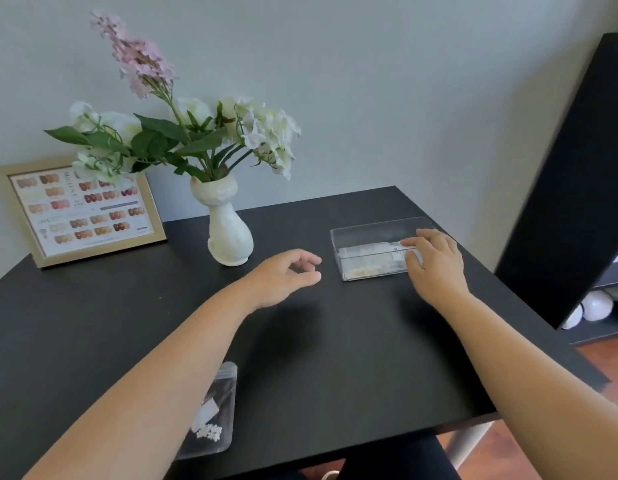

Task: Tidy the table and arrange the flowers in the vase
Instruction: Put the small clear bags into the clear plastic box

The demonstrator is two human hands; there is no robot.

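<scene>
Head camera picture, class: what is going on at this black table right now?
A person is tidying a black table. The right hand rests its fingers on a clear plastic box of small items. The left hand hovers empty, loosely curled, near the white vase, where the flowers already stand. A small zip bag lies at the near edge, a framed chart by the wall.

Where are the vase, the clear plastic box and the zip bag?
white vase (229, 233), head view, on its belly.
clear plastic box (366, 237), head view, left part of the lid.
zip bag (221, 403), head view, on its middle.
</scene>
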